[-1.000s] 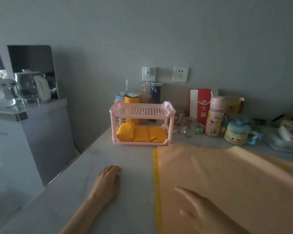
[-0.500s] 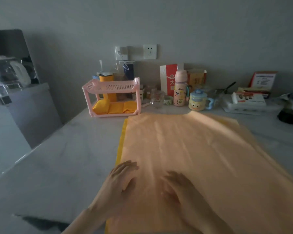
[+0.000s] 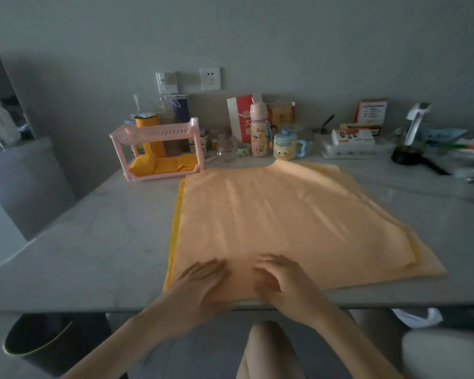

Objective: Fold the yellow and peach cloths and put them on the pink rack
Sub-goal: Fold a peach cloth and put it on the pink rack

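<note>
Below the table: your knee (image 3: 268,348) and a dark bin (image 3: 47,343) show under the near edge. A pale object (image 3: 446,354) at lower right is cut off and cannot be identified.
Hands: your left hand (image 3: 203,280) and right hand (image 3: 279,280) rest palm down, side by side, on the near edge of the peach cloth (image 3: 285,214). Fingers lie straight and slightly spread, gripping nothing; blur softens them.
Peach cloth: spread flat on the grey table (image 3: 80,242).
Yellow cloth (image 3: 177,222): beneath the peach one; only an edge strip shows on the left.
Pink rack (image 3: 159,131): just beyond the cloths' far left corner; folded yellow pieces (image 3: 164,166) lie on its lower shelf.
Back row: bottle (image 3: 259,134) and mug (image 3: 285,144) stand before the grey wall (image 3: 257,36).
Hard to read: the room is dim; the far-right clutter is blurred.
</note>
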The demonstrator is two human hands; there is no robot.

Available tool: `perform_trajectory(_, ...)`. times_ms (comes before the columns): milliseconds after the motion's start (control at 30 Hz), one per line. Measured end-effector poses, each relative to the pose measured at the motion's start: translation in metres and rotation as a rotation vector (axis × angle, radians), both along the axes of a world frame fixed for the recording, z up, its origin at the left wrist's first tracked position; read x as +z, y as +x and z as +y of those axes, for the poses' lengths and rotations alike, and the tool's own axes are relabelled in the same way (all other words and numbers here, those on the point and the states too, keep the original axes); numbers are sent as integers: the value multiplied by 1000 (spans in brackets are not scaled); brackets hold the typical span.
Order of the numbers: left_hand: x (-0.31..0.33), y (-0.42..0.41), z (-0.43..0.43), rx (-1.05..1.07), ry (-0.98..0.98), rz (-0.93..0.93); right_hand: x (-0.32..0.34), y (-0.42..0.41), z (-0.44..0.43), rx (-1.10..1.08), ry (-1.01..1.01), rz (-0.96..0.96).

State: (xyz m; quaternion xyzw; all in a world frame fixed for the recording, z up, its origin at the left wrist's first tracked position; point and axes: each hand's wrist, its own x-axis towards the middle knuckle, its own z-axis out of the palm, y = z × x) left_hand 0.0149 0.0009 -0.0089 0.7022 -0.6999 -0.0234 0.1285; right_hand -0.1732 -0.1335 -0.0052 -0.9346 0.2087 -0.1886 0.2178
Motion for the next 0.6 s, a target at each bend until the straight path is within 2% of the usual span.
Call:
perform_trajectory(67, 0, 2, 0, -9, -2, -19, 4, -5, 7, 1, 3, 84)
perform_trajectory(133, -1, 3, 4, -61, -60, -62, 8, -9, 18, -35, -13, 88)
perform_trajectory(300, 6, 15, 19, -61, 22, -18, 8, -3, 46, -56, -50, 108)
perform_trajectory(467, 10, 38, 45, -29, 33, 170, 5, 22, 74, -41, -141, 89)
perform_trajectory(600, 14, 54, 52, 11, -4, 309, 12, 32, 81, -26, -205, -35)
